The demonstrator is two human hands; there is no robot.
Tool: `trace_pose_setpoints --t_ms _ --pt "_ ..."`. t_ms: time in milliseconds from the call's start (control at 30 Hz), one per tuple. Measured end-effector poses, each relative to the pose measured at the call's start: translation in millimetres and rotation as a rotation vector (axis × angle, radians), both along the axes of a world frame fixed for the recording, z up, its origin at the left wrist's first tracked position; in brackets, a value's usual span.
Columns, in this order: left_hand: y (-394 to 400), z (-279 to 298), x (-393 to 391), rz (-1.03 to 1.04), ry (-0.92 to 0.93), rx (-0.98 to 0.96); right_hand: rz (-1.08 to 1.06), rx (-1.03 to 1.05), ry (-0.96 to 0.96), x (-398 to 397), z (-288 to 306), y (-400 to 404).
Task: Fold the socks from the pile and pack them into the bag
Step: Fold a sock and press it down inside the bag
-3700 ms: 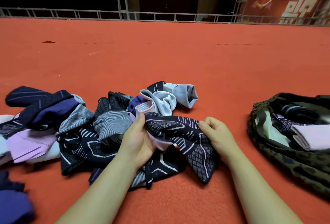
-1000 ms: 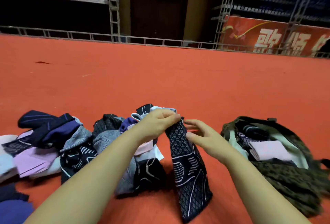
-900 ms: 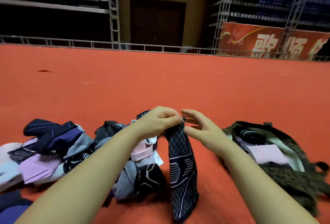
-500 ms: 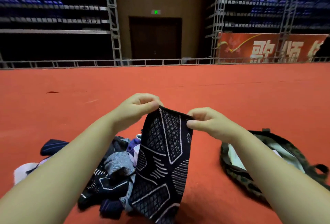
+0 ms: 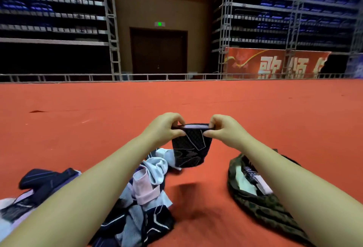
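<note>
- Sock pile (image 5: 137, 193) at near-left of the red carpet (image 5: 255, 113): dark navy patterned, grey striped, pale blue, pink and lilac socks, jumbled, running out of frame at the left and bottom edges.
- Bag (image 5: 261, 205) at near-right of the carpet, dark olive with a spotted pattern, mouth open. Folded socks inside, a pink one and a dark striped one visible; right forearm covers part of it.
- Bag and pile well apart, bare carpet between them.
- Both forearms reach forward over the middle.
- Left hand (image 5: 163, 128) pinches the left end of the dark patterned sock (image 5: 189, 146), thumb below, fingers curled over the top.
- Right hand (image 5: 225, 128) pinches the right end the same way.
- Sock is held in the air above the carpet, past the pile's far end, top edge stretched level between the hands, body hanging doubled below.
- Far carpet edge: metal rail (image 5: 176, 76).
- Beyond: scaffold stands, dark door (image 5: 158, 50), red banner (image 5: 275, 63).
</note>
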State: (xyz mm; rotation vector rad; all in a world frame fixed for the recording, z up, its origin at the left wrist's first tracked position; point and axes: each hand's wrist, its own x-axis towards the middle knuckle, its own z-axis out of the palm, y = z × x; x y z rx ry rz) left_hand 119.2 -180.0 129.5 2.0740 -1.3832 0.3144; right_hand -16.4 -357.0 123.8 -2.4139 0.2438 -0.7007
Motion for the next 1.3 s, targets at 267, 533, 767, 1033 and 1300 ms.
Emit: trace_pose_setpoints --t_ms 267,533,767,1033,1300 --pt "2 -99 -18 -0.231 0.225 0.662 0.244 -0.126 0.657 -35 -82 -2" --pt "15 -149 -47 -0.434 0.935 0.851 0.535 0.723 0.932 -63 -145 2" --pt "11 -179 -49 -0.33 1.201 0.865 0.332 0.921 0.987 -61 -177 3" --pt "-3 -210 -30 -0.011 0.552 0.449 -0.138 0.435 0.582 -33 -220 2" --pt "11 -214 -69 -0.406 0.058 0.856 -0.223 0.068 0.486 -33 -227 4"
